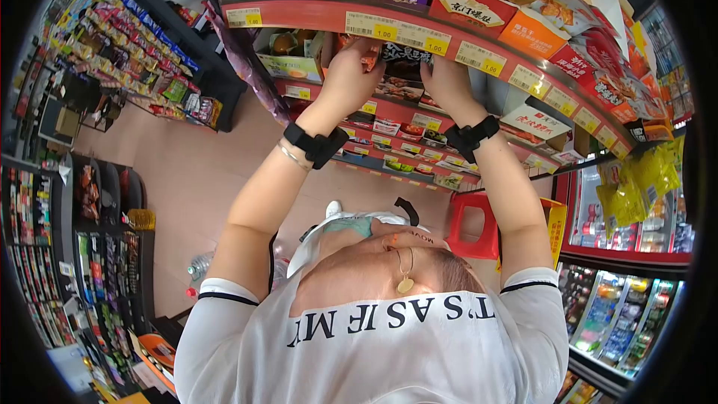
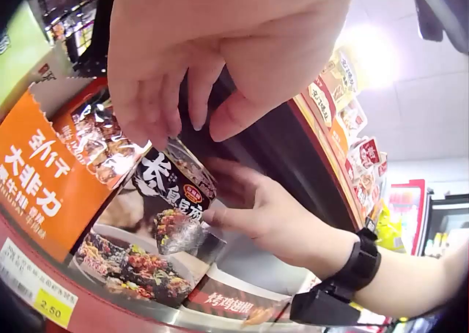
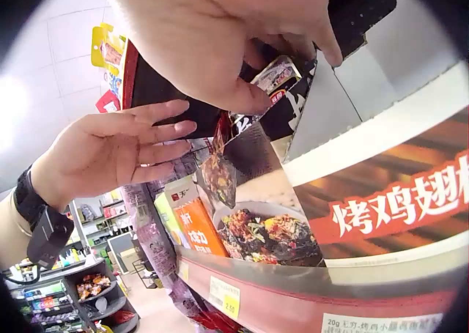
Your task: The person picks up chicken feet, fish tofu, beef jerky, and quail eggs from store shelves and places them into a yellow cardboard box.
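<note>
My right hand (image 2: 275, 216) reaches in from the right at a display box with a bowl of food printed on its front (image 2: 139, 263). Thumb and fingers pinch a black stinky tofu packet (image 2: 172, 194) at the top of this box. In the right wrist view the same hand (image 3: 227, 40) covers part of the packet (image 3: 282, 95). My left hand (image 3: 110, 150) has its fingers extended, holding nothing. It hovers over the front of the shelf, by the orange snack box (image 2: 44, 179) with its packets (image 2: 102, 139).
A white box with a red label (image 3: 396, 201) stands right beside the display box. Just above both hands runs the upper shelf's red price rail (image 1: 329, 19). Purple packets (image 1: 250, 67) hang at the shelf's left end. A red stool (image 1: 475, 224) is below on the right.
</note>
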`<state>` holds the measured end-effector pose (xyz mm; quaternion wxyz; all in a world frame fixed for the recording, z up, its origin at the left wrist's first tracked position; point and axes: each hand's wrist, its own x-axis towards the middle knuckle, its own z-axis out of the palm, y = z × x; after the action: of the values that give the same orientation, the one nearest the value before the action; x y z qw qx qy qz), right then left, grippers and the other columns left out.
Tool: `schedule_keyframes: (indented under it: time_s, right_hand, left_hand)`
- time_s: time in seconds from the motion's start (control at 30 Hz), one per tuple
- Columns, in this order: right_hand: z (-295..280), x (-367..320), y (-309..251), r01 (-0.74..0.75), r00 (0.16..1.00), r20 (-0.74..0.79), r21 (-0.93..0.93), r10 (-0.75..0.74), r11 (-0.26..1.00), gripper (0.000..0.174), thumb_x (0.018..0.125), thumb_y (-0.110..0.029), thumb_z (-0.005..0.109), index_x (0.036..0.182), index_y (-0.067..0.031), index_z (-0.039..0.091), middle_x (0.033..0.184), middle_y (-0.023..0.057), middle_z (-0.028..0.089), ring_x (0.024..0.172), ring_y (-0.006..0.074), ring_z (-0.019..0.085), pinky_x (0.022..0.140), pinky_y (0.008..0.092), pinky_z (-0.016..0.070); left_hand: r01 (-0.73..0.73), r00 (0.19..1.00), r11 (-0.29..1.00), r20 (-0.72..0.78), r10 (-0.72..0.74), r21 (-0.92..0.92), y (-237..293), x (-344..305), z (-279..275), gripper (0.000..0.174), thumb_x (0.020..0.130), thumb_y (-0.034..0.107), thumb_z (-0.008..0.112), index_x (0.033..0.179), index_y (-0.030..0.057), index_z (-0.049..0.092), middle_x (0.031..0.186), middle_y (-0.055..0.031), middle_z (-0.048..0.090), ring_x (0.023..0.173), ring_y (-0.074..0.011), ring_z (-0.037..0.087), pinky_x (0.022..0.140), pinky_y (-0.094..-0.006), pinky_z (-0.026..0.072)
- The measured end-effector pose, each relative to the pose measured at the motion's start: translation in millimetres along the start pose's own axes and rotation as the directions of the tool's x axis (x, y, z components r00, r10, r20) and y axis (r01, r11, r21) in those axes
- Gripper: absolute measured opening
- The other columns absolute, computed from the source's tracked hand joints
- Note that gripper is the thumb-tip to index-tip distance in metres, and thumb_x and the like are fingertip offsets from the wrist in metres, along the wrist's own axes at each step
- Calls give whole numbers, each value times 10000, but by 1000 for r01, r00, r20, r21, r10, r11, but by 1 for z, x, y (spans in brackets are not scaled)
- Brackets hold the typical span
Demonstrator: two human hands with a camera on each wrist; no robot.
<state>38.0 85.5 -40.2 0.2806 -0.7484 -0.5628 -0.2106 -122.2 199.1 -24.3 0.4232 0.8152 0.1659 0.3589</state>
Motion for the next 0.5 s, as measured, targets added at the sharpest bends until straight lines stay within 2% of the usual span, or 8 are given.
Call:
schedule_keyframes:
  time_s: [0.03, 0.07, 0.13, 0.23, 0.33, 0.4, 0.47, 0.5]
  right_hand:
    - [-2, 2, -2, -49, 996, 69, -7, 49, 999, 297, 763, -138, 575, 1021, 4, 540, 966, 205, 564, 908, 381, 534, 775, 441, 435]
    - [-5, 3, -6, -101, 985, 137, -15, 102, 995, 313, 763, -150, 588, 1033, 1, 540, 981, 203, 567, 919, 380, 529, 784, 432, 432]
    - [-11, 6, -19, -158, 978, 132, -36, 162, 987, 301, 762, -140, 585, 1030, -10, 545, 1001, 195, 564, 927, 377, 525, 788, 433, 431]
    - [-12, -1, -23, -194, 973, 114, -68, 200, 979, 295, 763, -119, 577, 1043, -30, 547, 1035, 180, 556, 945, 369, 519, 791, 433, 434]
    - [-17, -10, -31, -179, 982, 55, -62, 183, 982, 308, 767, -100, 567, 1068, -39, 541, 1052, 170, 549, 958, 357, 520, 789, 426, 441]
    - [-19, -14, -34, -178, 984, 12, -44, 179, 983, 313, 770, -91, 564, 1078, -40, 539, 1054, 166, 548, 961, 350, 523, 788, 420, 443]
    - [-17, -19, -35, -105, 991, -77, 44, 108, 994, 315, 779, -88, 559, 1091, -52, 540, 1055, 153, 547, 966, 334, 526, 781, 408, 448]
    - [-19, -22, -38, -114, 990, -80, 43, 117, 993, 315, 779, -88, 559, 1091, -52, 540, 1055, 153, 547, 966, 334, 526, 781, 408, 448]
  left_hand:
    - [-100, 994, 980, -26, 106, 175, 3, 5, -2, 286, 737, 50, 595, 1014, -14, 558, 972, -185, 587, 885, -317, 577, 750, -377, 465]
    - [-108, 994, 980, -5, 111, 168, 6, 10, -4, 286, 737, 50, 595, 1014, -14, 558, 972, -185, 587, 885, -317, 577, 750, -377, 465]
    - [-301, 951, 896, 28, 309, 325, 11, 18, -5, 270, 714, 66, 609, 973, 0, 570, 943, -209, 571, 868, -373, 546, 729, -422, 450]
    - [-416, 900, 813, 59, 432, 406, 3, 28, -2, 276, 699, 122, 664, 953, 43, 592, 916, -168, 599, 844, -355, 561, 701, -420, 450]
    - [-381, 919, 798, 98, 382, 467, 4, 29, -1, 283, 693, 120, 675, 956, 51, 596, 921, -153, 603, 863, -342, 560, 737, -411, 439]
    - [-411, 908, 774, 137, 397, 482, 2, 29, -1, 278, 695, 113, 675, 955, 54, 599, 925, -144, 604, 873, -333, 558, 755, -403, 434]
    - [-439, 896, 749, 176, 408, 497, -3, 25, -1, 272, 696, 106, 676, 953, 57, 601, 928, -134, 606, 883, -324, 556, 774, -395, 428]
    - [-485, 870, 746, 166, 464, 457, -4, 23, -1, 274, 700, 99, 675, 962, 63, 601, 931, -126, 607, 890, -318, 553, 780, -390, 424]
